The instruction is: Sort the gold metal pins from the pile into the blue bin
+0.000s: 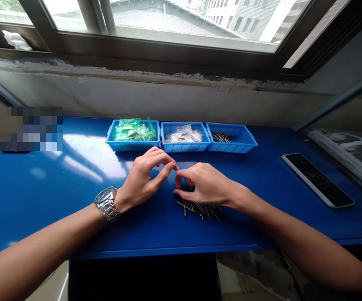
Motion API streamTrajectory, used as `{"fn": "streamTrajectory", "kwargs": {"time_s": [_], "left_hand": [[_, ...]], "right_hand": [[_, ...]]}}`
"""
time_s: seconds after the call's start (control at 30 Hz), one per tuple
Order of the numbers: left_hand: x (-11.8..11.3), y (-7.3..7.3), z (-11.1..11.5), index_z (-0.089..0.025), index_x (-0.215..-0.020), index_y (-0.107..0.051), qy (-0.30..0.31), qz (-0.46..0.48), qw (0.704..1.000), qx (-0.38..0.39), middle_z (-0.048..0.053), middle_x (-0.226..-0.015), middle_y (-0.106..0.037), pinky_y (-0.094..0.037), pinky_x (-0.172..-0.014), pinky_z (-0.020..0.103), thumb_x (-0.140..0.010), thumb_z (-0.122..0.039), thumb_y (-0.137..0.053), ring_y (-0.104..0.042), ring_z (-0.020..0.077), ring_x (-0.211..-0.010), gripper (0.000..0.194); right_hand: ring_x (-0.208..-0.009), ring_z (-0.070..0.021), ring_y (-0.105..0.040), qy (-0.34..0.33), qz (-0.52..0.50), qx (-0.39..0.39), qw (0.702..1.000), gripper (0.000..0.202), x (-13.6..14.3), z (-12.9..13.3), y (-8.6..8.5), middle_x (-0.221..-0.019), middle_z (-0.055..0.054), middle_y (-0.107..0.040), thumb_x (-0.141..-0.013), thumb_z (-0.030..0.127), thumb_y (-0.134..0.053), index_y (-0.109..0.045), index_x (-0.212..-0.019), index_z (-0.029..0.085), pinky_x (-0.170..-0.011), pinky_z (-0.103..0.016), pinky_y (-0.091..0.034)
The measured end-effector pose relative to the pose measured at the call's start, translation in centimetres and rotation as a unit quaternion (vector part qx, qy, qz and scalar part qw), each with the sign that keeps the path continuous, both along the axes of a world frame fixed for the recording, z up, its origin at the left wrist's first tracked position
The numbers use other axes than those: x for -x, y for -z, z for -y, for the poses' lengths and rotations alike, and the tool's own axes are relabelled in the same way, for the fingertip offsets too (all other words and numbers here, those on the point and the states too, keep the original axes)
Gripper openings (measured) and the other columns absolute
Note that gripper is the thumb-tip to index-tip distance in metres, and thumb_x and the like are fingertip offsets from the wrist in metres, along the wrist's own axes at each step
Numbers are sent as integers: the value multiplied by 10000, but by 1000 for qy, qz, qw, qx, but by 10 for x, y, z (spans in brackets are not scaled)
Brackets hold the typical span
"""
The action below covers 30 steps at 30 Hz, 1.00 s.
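While both hands meet at the centre of the frame, the left hand (pixel 146 177), a wristwatch (pixel 106 203) on its wrist, pinches thumb to fingertips against the right hand (pixel 201 184), also pinched; whatever sits between them is too small to tell. Loose pins (pixel 198 208) lie scattered just below the right hand on the blue worktop (pixel 43 188). A careless sweep of the forearm could likely roll them off the near edge. Three blue trays (pixel 184 146) stand above; a phone (pixel 317 179) lies at right, with open room at left.
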State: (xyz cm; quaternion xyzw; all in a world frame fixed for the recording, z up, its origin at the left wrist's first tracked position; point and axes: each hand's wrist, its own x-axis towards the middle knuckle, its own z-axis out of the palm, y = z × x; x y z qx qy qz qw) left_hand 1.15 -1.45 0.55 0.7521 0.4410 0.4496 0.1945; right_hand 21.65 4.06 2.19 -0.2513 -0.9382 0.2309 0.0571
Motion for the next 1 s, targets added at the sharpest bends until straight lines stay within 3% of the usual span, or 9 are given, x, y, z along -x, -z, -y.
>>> {"fn": "streamTrajectory", "kwargs": {"time_s": [0.1, 0.27, 0.4, 0.5, 0.6, 0.73, 0.9, 1.0], "left_hand": [[0, -1, 0, -163, -869, -693, 1, 1, 1000, 2, 42, -879, -716, -472, -790, 332, -1008, -209, -563, -597, 186, -852, 196], [1, -1, 2, -164, -898, -703, -10, 3, 1000, 4, 36, -880, -713, -469, -776, 321, -999, -205, -577, -598, 179, -850, 166], [1, -3, 3, -173, -953, -708, -1, 10, 1000, 20, 33, -923, -706, -469, -805, 327, -986, -197, -586, -597, 177, -878, 130], [0, -5, 4, -174, -1009, -697, 43, 16, 998, 44, 43, -976, -694, -474, -820, 334, -961, -208, -617, -597, 187, -925, 99], [-1, -5, 4, -173, -1026, -686, 72, 33, 995, 66, 47, -982, -685, -482, -797, 326, -939, -231, -662, -595, 187, -924, 108], [-2, -4, 3, -169, -966, -687, 67, 70, 993, 66, 44, -928, -679, -488, -767, 313, -934, -236, -685, -595, 175, -876, 74], [-2, -4, 2, -164, -943, -698, 21, 85, 995, 39, 50, -923, -675, -499, -762, 314, -939, -226, -681, -606, 169, -860, 64], [-1, -4, 2, -161, -945, -695, -8, 75, 997, 0, 50, -922, -678, -509, -772, 313, -933, -212, -688, -613, 166, -867, 52]], "right_hand": [[-544, -77, -460, 7, -19, 31, 999, 42, 1, 1, -2, -631, 47, -571, -815, 198, -678, -696, -780, 184, -556, -239, -305], [-501, -65, -277, 43, -156, 115, 980, 42, -3, -3, -6, -552, 90, -316, -829, 189, -672, -683, -790, 176, -493, -230, -255], [-485, -58, -262, 70, -276, 196, 938, 102, -5, -6, -5, -545, 95, -326, -868, 254, -700, -690, -825, 162, -459, -216, -255], [-470, -51, -264, 82, -344, 214, 910, 89, -4, -5, -2, -531, 98, -338, -865, 248, -726, -709, -834, 166, -440, -202, -251], [-453, -46, -275, 92, -376, 208, 898, 75, -2, -2, 2, -515, 96, -357, -869, 245, -737, -731, -844, 174, -424, -195, -241], [-443, -46, -294, 95, -389, 190, 896, 69, 0, 3, 6, -510, 89, -386, -880, 251, -734, -752, -883, 185, -412, -194, -245], [-443, -47, -336, 126, -385, 41, 913, 44, -1, 3, 6, -530, 81, -417, -869, 205, -718, -738, -879, 167, -430, -204, -301], [-451, -52, -350, 121, -354, 1, 927, 54, 0, 1, 6, -546, 82, -411, -860, 211, -717, -718, -881, 161, -448, -215, -322]]}}
